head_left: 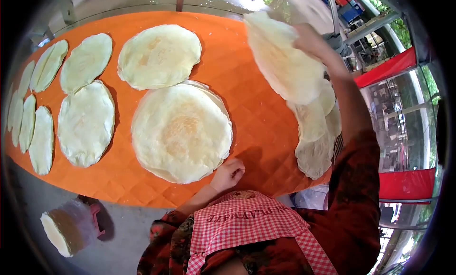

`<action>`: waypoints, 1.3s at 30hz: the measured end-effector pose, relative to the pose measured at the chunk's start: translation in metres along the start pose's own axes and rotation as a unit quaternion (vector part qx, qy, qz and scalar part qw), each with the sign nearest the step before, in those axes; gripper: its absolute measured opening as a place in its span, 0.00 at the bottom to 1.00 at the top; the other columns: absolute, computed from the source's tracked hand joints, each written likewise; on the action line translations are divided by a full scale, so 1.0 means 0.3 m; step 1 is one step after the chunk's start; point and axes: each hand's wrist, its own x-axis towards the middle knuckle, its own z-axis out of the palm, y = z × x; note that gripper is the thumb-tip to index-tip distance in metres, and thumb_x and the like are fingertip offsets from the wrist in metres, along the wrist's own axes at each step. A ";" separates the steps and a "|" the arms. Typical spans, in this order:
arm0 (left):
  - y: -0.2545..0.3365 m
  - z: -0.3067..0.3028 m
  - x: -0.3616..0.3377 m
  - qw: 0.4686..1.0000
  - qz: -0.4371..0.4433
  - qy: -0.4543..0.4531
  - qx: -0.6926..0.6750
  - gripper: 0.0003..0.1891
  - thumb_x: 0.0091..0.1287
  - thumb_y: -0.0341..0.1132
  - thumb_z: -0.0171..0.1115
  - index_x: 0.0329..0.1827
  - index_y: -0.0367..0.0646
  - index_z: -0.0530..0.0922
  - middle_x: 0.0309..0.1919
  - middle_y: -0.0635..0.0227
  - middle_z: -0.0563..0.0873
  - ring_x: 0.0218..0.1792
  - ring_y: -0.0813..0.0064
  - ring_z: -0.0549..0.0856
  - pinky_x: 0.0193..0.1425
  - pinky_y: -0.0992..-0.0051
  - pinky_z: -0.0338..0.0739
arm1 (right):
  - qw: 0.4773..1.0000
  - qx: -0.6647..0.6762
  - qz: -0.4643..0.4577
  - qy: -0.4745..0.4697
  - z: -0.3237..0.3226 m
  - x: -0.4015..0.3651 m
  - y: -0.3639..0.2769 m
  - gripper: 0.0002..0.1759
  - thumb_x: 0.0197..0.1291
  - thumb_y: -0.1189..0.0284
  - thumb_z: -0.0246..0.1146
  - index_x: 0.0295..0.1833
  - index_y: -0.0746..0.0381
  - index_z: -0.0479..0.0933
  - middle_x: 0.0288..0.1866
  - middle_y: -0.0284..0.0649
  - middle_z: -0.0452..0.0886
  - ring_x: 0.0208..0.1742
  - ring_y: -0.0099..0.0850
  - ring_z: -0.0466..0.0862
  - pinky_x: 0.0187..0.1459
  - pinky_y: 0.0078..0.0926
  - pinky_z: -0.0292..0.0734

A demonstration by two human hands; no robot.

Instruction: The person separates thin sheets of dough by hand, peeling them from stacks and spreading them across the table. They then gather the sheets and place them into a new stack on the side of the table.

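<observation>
My right hand (308,38) grips a thin pale flatbread (285,61) by its edge and holds it up over the right end of the orange table. The hand is smeared by motion. Beneath it, several thin flatbread sheets (314,154) overlap in a pile at the table's right edge. My left hand (229,174) rests closed by the near edge, fingers curled, with nothing visible in it. Right beside it lies a large round stack of flatbreads (183,132), browned in the middle. Another round flatbread stack (159,54) lies just beyond that one.
Further stacks of flatbread (86,123) stand in two rows towards the left end of the orange table (247,132). On the floor at lower left is a plastic-wrapped bundle (71,227) on a pink stool. Metal posts and red panels (406,186) are at the right.
</observation>
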 end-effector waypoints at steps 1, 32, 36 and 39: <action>0.142 -0.080 0.028 0.995 0.065 0.080 -0.012 0.08 0.54 0.20 0.62 0.35 0.41 0.76 0.35 0.62 0.80 0.36 0.64 0.81 0.41 0.73 0.76 | 1.000 0.014 0.001 -0.008 -0.089 -0.060 -0.070 0.21 0.41 0.76 0.64 0.47 0.69 0.79 0.38 0.44 0.83 0.42 0.32 0.82 0.47 0.28 0.76; 0.224 -0.574 -0.352 0.666 -0.131 0.493 -0.545 0.20 0.74 0.46 0.45 0.62 0.44 0.65 0.54 0.63 0.75 0.55 0.66 0.76 0.58 0.64 0.75 | 0.864 0.386 -0.197 -0.256 0.820 -0.489 -1.189 0.33 0.50 0.59 0.69 0.60 0.62 0.71 0.67 0.47 0.66 0.70 0.42 0.64 0.68 0.37 0.60; 0.283 -0.568 -0.345 0.676 -0.155 0.495 -0.524 0.21 0.74 0.46 0.43 0.63 0.44 0.64 0.56 0.63 0.74 0.56 0.65 0.75 0.59 0.65 0.74 | 0.858 0.407 -0.207 -0.237 0.874 -0.484 -1.163 0.30 0.52 0.61 0.68 0.58 0.64 0.72 0.66 0.48 0.68 0.68 0.43 0.67 0.66 0.36 0.63; 0.288 -0.572 -0.350 0.669 -0.160 0.505 -0.522 0.21 0.74 0.46 0.43 0.64 0.44 0.64 0.57 0.63 0.74 0.57 0.65 0.75 0.59 0.65 0.73 | 0.867 0.392 -0.236 -0.196 0.890 -0.496 -1.161 0.29 0.53 0.61 0.67 0.57 0.66 0.72 0.63 0.50 0.70 0.64 0.44 0.70 0.64 0.37 0.66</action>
